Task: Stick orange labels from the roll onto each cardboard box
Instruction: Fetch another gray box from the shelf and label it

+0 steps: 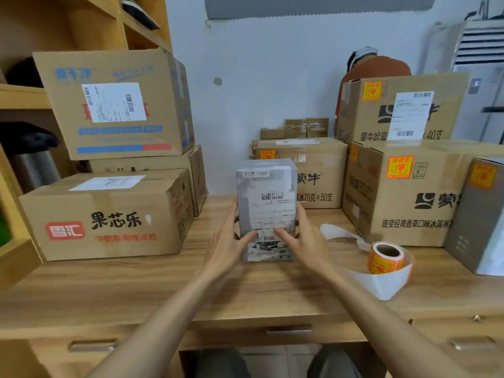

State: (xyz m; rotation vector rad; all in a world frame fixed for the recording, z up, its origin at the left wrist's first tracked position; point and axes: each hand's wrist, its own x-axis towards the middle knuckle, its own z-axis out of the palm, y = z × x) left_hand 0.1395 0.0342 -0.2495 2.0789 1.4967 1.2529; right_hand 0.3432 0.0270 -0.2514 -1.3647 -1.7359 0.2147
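Grey box [266, 211] between both hands

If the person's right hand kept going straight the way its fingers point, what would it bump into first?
The right hand points up and leftward, its fingers already resting on the small upright grey box with the white shipping label. That box is what it meets at once; the left hand braces the other side.

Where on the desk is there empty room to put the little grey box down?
Bare wood lies at the near desk edge, between the brown box on the left and the label roll. Behind the grey box, stacked boxes crowd it.
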